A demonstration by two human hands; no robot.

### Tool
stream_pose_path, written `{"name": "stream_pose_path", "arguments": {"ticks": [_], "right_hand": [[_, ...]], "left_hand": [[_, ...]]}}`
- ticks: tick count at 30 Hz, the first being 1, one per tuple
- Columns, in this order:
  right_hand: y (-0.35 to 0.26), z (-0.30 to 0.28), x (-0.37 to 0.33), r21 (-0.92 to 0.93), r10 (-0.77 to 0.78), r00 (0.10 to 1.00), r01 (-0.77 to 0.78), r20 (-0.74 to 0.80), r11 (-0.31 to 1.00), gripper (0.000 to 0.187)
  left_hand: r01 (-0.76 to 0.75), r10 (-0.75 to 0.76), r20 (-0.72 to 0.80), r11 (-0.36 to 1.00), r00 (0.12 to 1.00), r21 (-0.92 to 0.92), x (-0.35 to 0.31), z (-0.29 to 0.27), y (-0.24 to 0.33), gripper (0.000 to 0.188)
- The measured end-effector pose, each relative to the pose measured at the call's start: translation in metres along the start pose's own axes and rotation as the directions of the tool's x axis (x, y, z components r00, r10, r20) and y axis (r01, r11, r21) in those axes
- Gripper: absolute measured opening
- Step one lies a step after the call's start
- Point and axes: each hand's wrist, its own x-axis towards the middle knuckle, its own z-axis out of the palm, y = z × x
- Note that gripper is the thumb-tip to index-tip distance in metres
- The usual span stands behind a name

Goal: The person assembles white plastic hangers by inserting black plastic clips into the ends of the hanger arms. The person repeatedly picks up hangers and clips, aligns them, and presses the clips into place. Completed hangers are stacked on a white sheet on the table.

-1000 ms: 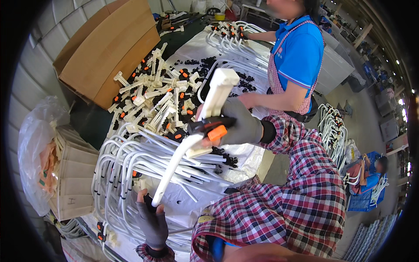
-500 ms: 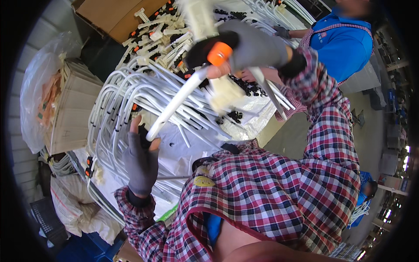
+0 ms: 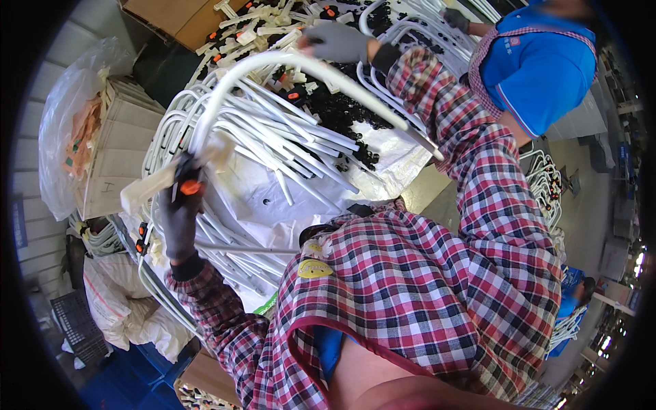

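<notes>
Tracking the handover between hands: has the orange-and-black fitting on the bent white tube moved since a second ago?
Yes. The orange-and-black fitting left the right hand up by the black parts and now sits in the left hand, nearer the cream crate.

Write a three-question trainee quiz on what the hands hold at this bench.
1. True or false: the left hand grips the end of the bent white tube that carries an orange button.
2. The right hand rests on: A) the tube's curved upper part, B) the cardboard box, C) the plastic bag.
3. What colour are both gloves?

Key: 1 true; 2 A; 3 grey.
</notes>
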Motion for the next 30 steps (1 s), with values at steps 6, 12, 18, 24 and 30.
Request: {"name": "stream_pose_path", "arguments": {"ticks": [6,12,18,24,30], "right_hand": [[0.118,0.139,-0.035,0.086,0.300,0.954,-0.296,-0.026,0.951,0.024],[0.138,0.178,0.003,-0.332,0.344,0.938,-0.337,-0.040,0.881,0.024],[0.135,0.169,-0.021,-0.376,0.126,0.978,-0.181,-0.165,0.909,0.026],[0.141,0.184,-0.020,-0.116,0.323,0.926,-0.349,-0.196,0.930,0.030],[0.146,0.216,0.019,-0.372,0.412,0.906,-0.418,-0.100,0.829,0.027]], "left_hand": [[0.184,-0.146,-0.429,0.982,0.892,0.047,-0.070,-0.065,-0.047,0.051],[0.252,-0.212,-0.617,0.968,0.758,-0.024,-0.116,-0.084,-0.093,0.047],[0.229,-0.209,-0.582,0.973,0.786,-0.040,-0.104,-0.077,-0.100,0.051],[0.182,-0.162,-0.537,0.983,0.828,-0.017,-0.046,-0.065,-0.094,0.027],[0.198,-0.134,-0.556,0.979,0.820,0.056,-0.077,-0.067,-0.064,0.035]]}}
